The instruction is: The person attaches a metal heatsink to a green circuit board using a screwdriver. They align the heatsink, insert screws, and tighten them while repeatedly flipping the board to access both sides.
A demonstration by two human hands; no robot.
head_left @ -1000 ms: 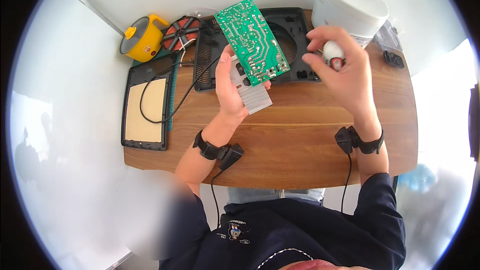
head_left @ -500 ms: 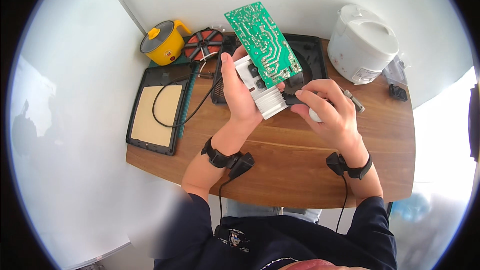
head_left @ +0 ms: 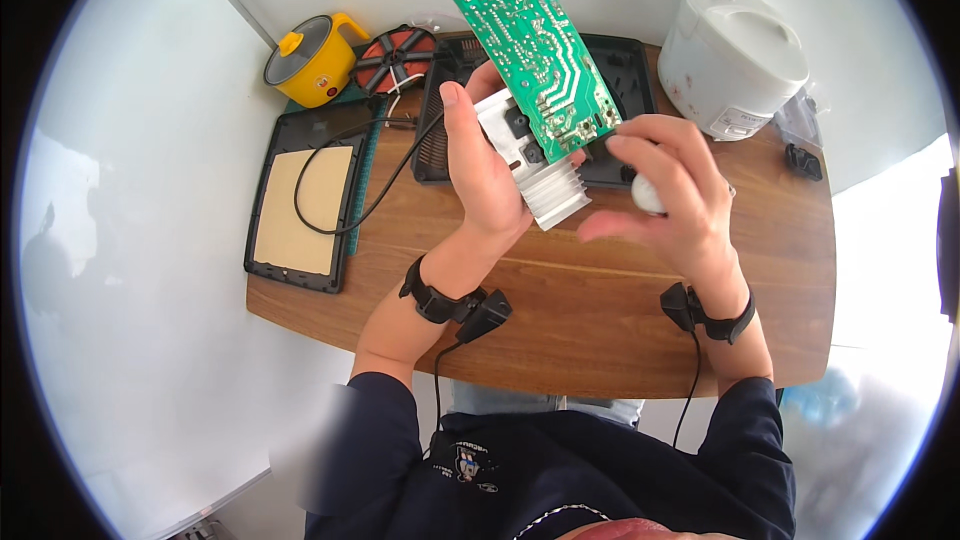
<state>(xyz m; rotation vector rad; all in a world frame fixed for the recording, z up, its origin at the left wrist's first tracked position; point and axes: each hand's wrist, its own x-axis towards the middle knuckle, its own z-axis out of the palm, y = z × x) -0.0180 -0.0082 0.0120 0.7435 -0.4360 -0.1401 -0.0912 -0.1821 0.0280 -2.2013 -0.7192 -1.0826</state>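
My left hand [head_left: 482, 172] grips a green circuit board [head_left: 535, 45] with a ribbed aluminium heatsink [head_left: 545, 190] fixed to its near end, holding it tilted above the wooden table [head_left: 560, 300]. My right hand [head_left: 668, 198] is beside the board's lower right corner, thumb and forefinger touching its edge. A small white rounded object [head_left: 645, 196] sits tucked in that hand's palm. Behind the board lies an opened black appliance casing [head_left: 620, 70].
A yellow pot [head_left: 310, 58] and a red coil disc [head_left: 397, 57] stand at the back left. A black panel with a tan centre [head_left: 300, 205] lies left, a black cable [head_left: 340, 210] looping over it. A white rice cooker [head_left: 733, 52] stands back right, small black parts [head_left: 803, 161] near it.
My right hand came down from near the rice cooker to the board's lower edge. My left hand raised the board and brought it closer to me.
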